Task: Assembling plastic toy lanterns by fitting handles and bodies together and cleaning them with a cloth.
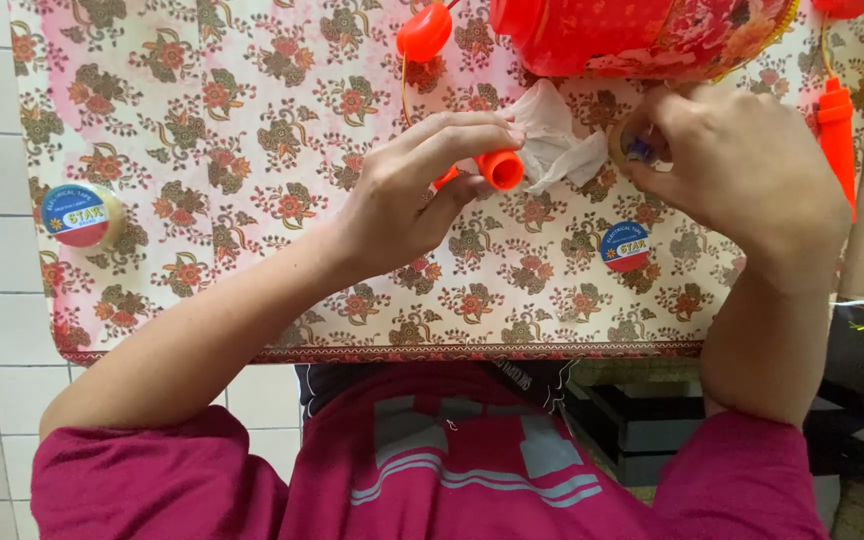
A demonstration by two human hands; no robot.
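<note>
Two fingers point(472, 135) pinch orange tube point(499, 169) (left hand point(402, 195)).

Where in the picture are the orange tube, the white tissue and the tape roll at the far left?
Orange tube point(500, 169): head view, on its open round end.
White tissue point(552, 140): head view, on its crumpled middle.
Tape roll point(80, 215): head view, on its round label.

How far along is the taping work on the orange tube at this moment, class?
Already done: little can be told; a red lantern lies at the top of the floral cloth. In hand: the left hand grips an orange tube beside white tissue, and the right hand holds a small tape roll. Left: no tape shows on the tube; two more rolls lie untouched.
</note>
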